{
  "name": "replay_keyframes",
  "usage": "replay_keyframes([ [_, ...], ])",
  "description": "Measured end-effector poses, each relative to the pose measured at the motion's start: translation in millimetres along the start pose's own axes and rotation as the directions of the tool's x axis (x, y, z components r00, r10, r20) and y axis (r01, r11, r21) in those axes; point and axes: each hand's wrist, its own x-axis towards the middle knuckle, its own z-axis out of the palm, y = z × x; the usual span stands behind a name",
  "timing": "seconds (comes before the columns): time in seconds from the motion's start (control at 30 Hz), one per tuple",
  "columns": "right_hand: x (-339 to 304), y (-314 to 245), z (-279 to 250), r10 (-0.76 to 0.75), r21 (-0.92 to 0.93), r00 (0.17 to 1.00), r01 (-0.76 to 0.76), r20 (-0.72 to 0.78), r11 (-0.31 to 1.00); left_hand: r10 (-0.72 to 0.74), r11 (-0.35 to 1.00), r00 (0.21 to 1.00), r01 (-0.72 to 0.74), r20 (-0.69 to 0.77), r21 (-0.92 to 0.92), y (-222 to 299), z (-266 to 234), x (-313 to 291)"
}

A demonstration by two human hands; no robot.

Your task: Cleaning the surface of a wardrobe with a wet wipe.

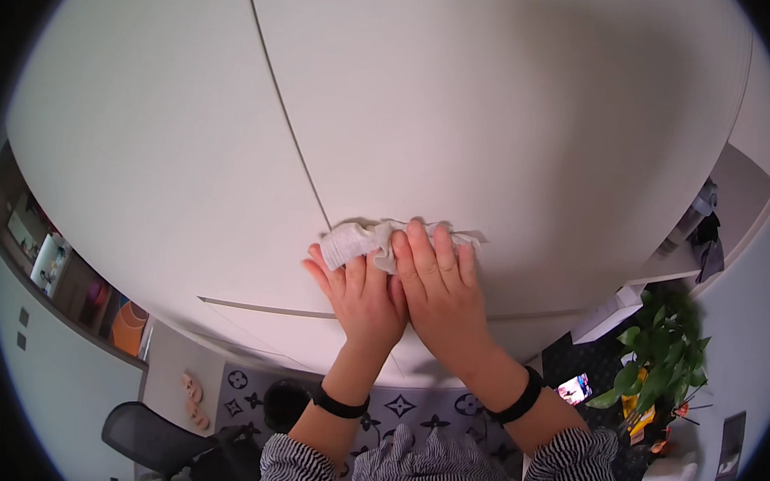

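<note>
A crumpled whitish cloth (363, 241) lies against a large pale cabinet front (463, 113), just where a thin vertical seam ends. With its fingers stretched out, my right hand (442, 292) holds the cloth pressed to the surface. My left hand (365, 305) is right beside it, the two touching near the thumbs. Its fingers hold the cloth's left part, and some fingertips are hidden by the folds. Both wrists wear black bands.
Below the hands runs a horizontal gap (257, 306) in the cabinet. At lower left stand a black mesh chair (148, 438) and a dark round bin (287, 404). A leafy plant (661, 346), a lit phone (575, 389) and a white box (608, 314) are at right.
</note>
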Motion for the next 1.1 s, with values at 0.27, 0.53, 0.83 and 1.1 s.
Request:
replay_keyframes([
  [0.27, -67, -41, 38, 0.021, 0.022, 0.959, -0.028, 0.284, 0.999, 0.068, 0.992, 0.974, -0.044, 0.216, -0.115, -50, 17, -78],
  [0.53, -5, -45, 30, 0.058, -0.001, 0.997, -0.058, -0.048, 0.998, 0.121, 0.993, 0.990, -0.119, 0.075, -0.027, -58, 2, -13],
  [0.83, -30, -33, 25, 0.160, 0.034, 0.987, -0.160, -0.007, 0.987, 0.108, 0.990, 0.989, -0.098, 0.096, -0.104, -24, 10, -19],
  [1.1, -43, -21, 15, 0.185, 0.046, 0.981, -0.188, 0.063, 0.981, 0.161, 0.984, 0.977, -0.148, 0.136, -0.100, -14, 19, -34],
])
